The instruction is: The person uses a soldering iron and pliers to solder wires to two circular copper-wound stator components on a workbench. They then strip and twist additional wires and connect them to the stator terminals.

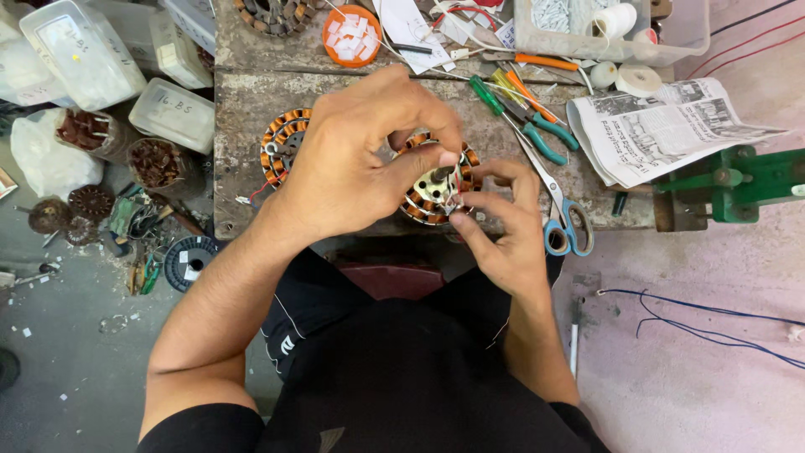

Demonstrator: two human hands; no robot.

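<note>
Copper-wound stator pinched by both hands' closed fingers.

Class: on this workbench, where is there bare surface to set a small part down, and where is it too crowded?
Free: bench top left of the second stator; a strip between scissors and newspaper. Crowded: the back edge with screwdrivers, pliers and the orange lid.

I am sitting at a worn, scarred workbench in a motor-winding repair workshop. Copper-wound stators are lying on it beside screwdrivers, pliers and scissors, while tubs of parts and a wire spool are crowding the dusty floor.
</note>
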